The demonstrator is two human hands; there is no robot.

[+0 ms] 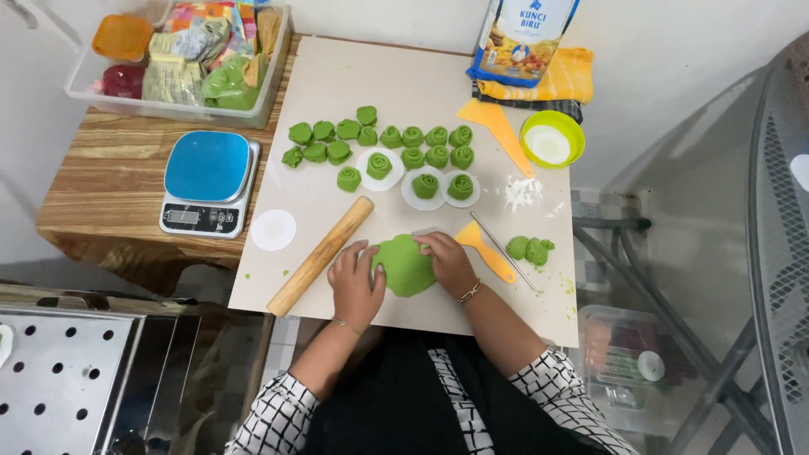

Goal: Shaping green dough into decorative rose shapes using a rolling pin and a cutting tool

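I see both hands pressing on a flat green dough disc (405,264) near the front edge of the pale board (337,84) on the counter (109,168); the left hand (356,282) lies spread on its left rim, the right hand (447,261) curls over its right rim, neither gripping; a wooden rolling pin (320,256) lies just left, an orange scraper (484,250) and thin metal rod (504,251) just right; rolled green pieces (404,147) sit well behind; open board lies between.
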